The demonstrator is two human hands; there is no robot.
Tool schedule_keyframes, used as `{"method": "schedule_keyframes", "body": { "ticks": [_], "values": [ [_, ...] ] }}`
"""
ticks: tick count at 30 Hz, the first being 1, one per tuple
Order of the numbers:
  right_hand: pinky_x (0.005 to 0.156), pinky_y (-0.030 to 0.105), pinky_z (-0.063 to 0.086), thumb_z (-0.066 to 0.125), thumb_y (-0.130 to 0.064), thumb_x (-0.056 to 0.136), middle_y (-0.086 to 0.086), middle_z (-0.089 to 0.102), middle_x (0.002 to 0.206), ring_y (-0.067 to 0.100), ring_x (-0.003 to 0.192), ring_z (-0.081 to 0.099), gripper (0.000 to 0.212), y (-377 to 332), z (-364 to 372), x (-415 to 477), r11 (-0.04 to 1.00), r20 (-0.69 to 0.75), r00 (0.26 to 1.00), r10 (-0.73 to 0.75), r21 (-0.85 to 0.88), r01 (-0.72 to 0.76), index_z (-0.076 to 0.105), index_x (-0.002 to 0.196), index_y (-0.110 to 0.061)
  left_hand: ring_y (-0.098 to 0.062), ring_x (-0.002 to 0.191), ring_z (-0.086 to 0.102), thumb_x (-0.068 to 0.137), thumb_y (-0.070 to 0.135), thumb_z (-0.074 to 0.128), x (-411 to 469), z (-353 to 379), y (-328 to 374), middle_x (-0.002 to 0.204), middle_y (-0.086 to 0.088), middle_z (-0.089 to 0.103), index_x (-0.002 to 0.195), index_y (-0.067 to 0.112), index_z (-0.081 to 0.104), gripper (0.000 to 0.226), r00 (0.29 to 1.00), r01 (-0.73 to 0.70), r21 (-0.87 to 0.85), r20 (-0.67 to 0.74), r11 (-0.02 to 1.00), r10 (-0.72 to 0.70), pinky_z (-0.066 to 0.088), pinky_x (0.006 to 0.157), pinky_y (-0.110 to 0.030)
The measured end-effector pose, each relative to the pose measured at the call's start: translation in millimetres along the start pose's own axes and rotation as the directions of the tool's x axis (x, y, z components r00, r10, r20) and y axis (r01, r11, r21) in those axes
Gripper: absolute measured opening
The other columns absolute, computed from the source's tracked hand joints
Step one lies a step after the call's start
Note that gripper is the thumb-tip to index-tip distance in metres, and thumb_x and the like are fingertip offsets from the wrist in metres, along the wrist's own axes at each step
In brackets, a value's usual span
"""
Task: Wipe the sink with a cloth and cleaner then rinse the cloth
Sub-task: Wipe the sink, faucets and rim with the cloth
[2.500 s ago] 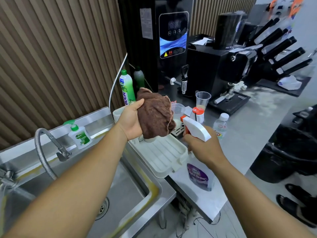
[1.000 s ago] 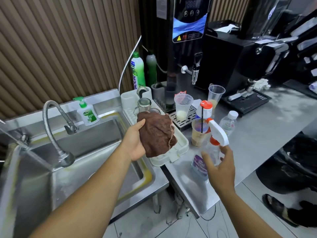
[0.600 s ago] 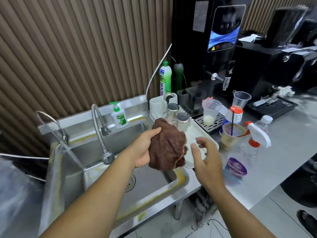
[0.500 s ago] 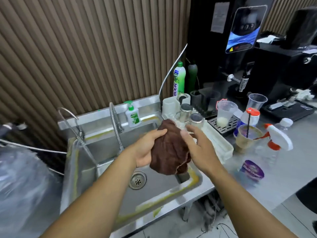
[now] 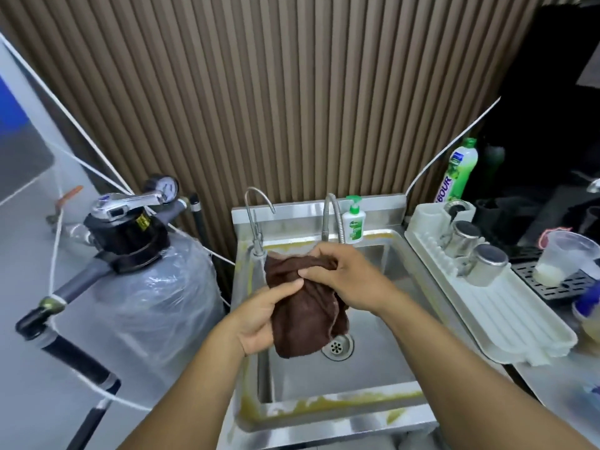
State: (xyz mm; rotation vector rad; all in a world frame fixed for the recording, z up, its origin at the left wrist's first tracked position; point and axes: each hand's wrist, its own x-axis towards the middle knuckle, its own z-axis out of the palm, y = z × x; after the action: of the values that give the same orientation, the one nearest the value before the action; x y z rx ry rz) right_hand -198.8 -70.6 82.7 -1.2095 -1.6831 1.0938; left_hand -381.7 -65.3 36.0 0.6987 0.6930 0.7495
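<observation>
The brown fuzzy cloth (image 5: 305, 313) is a matt, napped textile. The rectangular stainless-steel sink (image 5: 341, 381) is brushed, semi-gloss metal with yellowish staining along its rim. The white ribbed plastic drain tray (image 5: 519, 316) is smooth. The grey tank (image 5: 156, 306) is wrapped in glossy, wrinkled clear film. The brown slatted wall panel (image 5: 292, 108) is matt and wood-look.
</observation>
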Motion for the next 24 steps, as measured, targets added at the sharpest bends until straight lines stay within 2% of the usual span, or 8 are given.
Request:
{"method": "schedule_keyframes", "body": {
  "ticks": [3, 7, 11, 13, 15, 17, 20, 24],
  "values": [
    [0.07, 0.025, 0.048, 0.074, -0.023, 0.09, -0.01, 0.065, 0.073, 0.005, 0.072, 0.06, 0.013, 3.2, 21.1, 18.6, 0.999, -0.011, 0.999, 0.033, 0.043, -0.033, 0.068, 0.078, -0.021, -0.033, 0.114, 0.068, 0.093, 0.014, 0.059, -10.7, -17.0, 2.0, 0.128, -0.024, 0.066, 0.116, 0.003, 0.074, 0.029, 0.999, -0.035, -0.052, -0.029, 0.998, 0.033, 0.058, 0.092, -0.043],
    [0.079, 0.023, 0.048, 0.068, -0.043, 0.092, -0.007, 0.073, 0.096, 0.003, 0.087, 0.065, 0.022, 15.0, 34.1, 35.6, 0.969, -0.139, 0.972, 0.191, 0.182, -0.165, 0.073, 0.099, -0.023, -0.038, 0.126, 0.059, 0.097, 0.019, 0.06, -9.7, -38.5, 3.2, 0.136, -0.027, 0.06, 0.136, -0.003, 0.058, 0.045, 0.996, -0.058, -0.105, -0.079, 0.993, 0.049, 0.049, 0.105, -0.048],
    [0.099, 0.032, 0.042, 0.059, -0.059, 0.092, -0.005, 0.053, 0.144, 0.014, 0.127, 0.052, 0.061, 39.7, 33.9, 52.0, 0.943, -0.182, 0.928, 0.325, 0.136, -0.303, 0.051, 0.143, -0.026, -0.034, 0.125, 0.061, 0.102, 0.028, 0.049, 2.9, -45.5, 3.8, 0.135, -0.022, 0.062, 0.135, 0.001, 0.058, 0.044, 0.983, -0.1, -0.22, -0.171, 0.97, 0.062, 0.045, 0.109, -0.048],
    [0.089, 0.034, 0.048, 0.055, -0.07, 0.085, -0.004, 0.04, 0.156, 0.013, 0.112, 0.056, 0.084, 49.3, 27.8, 55.1, 0.922, -0.185, 0.906, 0.38, 0.151, -0.356, 0.033, 0.154, -0.028, -0.033, 0.126, 0.06, 0.104, 0.031, 0.048, 15.1, -44.8, 3.1, 0.136, -0.02, 0.062, 0.137, 0.002, 0.057, 0.046, 0.975, -0.123, -0.268, -0.213, 0.955, 0.066, 0.038, 0.114, -0.047],
    [0.078, 0.03, 0.044, 0.051, -0.074, 0.083, -0.001, 0.033, 0.161, 0.012, 0.101, 0.056, 0.092, 58.0, 16.3, 56.5, 0.911, -0.205, 0.888, 0.41, 0.141, -0.388, 0.023, 0.158, -0.028, -0.032, 0.127, 0.059, 0.104, 0.034, 0.048, 31.8, -40.9, 2.3, 0.136, -0.019, 0.062, 0.137, 0.002, 0.058, 0.047, 0.967, -0.144, -0.314, -0.248, 0.938, 0.065, 0.034, 0.118, -0.046],
    [0.094, 0.034, 0.04, 0.049, -0.062, 0.094, -0.001, 0.027, 0.164, 0.023, 0.136, 0.045, 0.082, 71.4, 2.3, 59.1, 0.903, -0.206, 0.88, 0.427, 0.146, -0.404, 0.017, 0.16, -0.025, -0.03, 0.127, 0.06, 0.106, 0.036, 0.045, 50.9, -34.2, 1.6, 0.135, -0.018, 0.064, 0.132, 0.001, 0.062, 0.047, 0.958, -0.165, -0.351, -0.281, 0.922, 0.064, 0.035, 0.117, -0.045],
    [0.112, 0.04, 0.031, 0.046, -0.06, 0.097, -0.001, 0.025, 0.164, 0.024, 0.149, 0.029, 0.078, 95.6, -20.9, 61.6, 0.904, -0.204, 0.881, 0.428, 0.105, -0.415, 0.019, 0.16, -0.022, -0.029, 0.127, 0.059, 0.106, 0.04, 0.043, 81.3, -23.6, -0.3, 0.132, -0.015, 0.066, 0.131, 0.003, 0.064, 0.049, 0.94, -0.192, -0.381, -0.337, 0.905, 0.058, 0.036, 0.117, -0.044],
    [0.114, 0.045, 0.037, 0.041, -0.072, 0.09, 0.002, 0.044, 0.155, 0.027, 0.138, 0.045, 0.079, 120.4, -69.1, 60.7, 0.908, -0.319, 0.864, 0.39, -0.025, -0.419, 0.04, 0.151, -0.022, -0.031, 0.126, 0.06, 0.106, 0.041, 0.043, 127.4, -18.8, -7.2, 0.131, -0.016, 0.067, 0.131, 0.003, 0.064, 0.05, 0.916, -0.216, -0.412, -0.398, 0.885, 0.038, 0.036, 0.117, -0.045]
  ]
}}
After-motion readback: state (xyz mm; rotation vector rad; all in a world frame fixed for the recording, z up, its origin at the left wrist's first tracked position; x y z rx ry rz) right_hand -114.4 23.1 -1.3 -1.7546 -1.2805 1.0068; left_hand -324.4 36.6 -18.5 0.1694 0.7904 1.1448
